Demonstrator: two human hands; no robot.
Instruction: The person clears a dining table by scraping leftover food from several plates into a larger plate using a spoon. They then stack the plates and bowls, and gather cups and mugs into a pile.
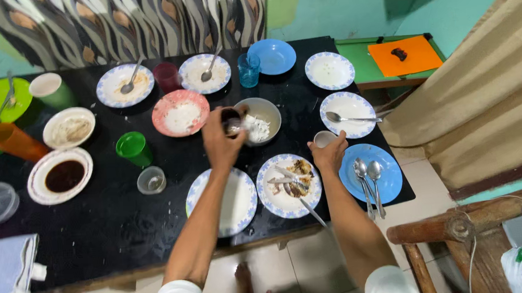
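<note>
Two hands work — the left hand (221, 144) grips a dark cup (230, 119) tipped over the grey bowl (260, 119), the right hand (330, 154) clasps a white cup (323, 138); dirty plates lie mostly uncollected.

Your arms are bare from the elbows down. White short sleeves end just above each elbow, plain fabric. No watch, rings or gloves on left hand (221, 144) or right hand (330, 154). Bare foot below the table edge.
</note>
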